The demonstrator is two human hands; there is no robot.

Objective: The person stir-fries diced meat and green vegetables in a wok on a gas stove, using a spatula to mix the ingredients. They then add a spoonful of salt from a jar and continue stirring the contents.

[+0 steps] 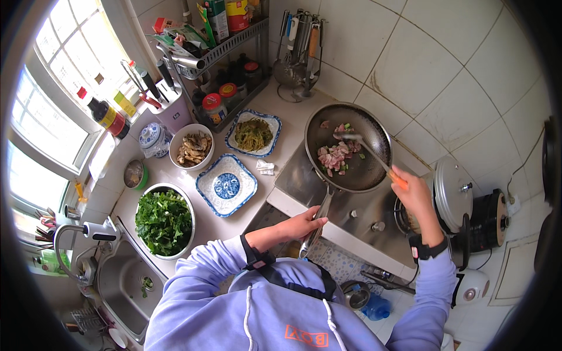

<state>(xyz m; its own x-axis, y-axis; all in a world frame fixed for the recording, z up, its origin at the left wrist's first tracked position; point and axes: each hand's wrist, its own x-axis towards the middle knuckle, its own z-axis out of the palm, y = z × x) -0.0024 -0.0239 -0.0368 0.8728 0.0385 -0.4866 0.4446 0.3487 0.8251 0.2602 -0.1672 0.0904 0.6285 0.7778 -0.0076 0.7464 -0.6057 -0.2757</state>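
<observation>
A dark metal wok (369, 166) sits tilted over the left part of the gas stove, its handle (324, 206) pointing towards me. My left hand (306, 223) is closed around that handle. In my right hand (410, 188) is the orange grip of a metal spatula (373, 151), whose blade rests among sliced pink meat (334, 155) and bits of chopped green in the wok. To the left stand a blue-and-white square plate (226, 185) with no food on it, a similar plate of shredded vegetable (253, 134), a bowl of browned pieces (193, 150) and a large bowl of leafy greens (163, 221).
A steel sink (125, 281) lies at the lower left. Behind the plates are a knife block (173, 107), a rack (219, 48) of jars and packets, and a utensil holder (298, 72). At right, a lidded pressure cooker (452, 193) stands near a black pot (487, 219).
</observation>
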